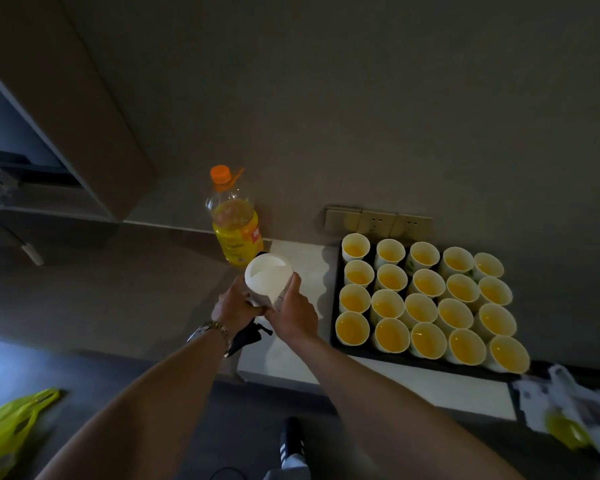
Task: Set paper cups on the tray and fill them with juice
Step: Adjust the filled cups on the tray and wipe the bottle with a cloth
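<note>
Forearms nearest; left hand (234, 303) and right hand (293, 308) both curl their fingers round a stack of white paper cups (267, 280) above the counter (291, 362). Advice: separate one cup cleanly, keeping the stack upright. The black tray (334, 323) holds twenty cups, all showing orange juice. The capped juice bottle (234, 223) stands part full.
</note>
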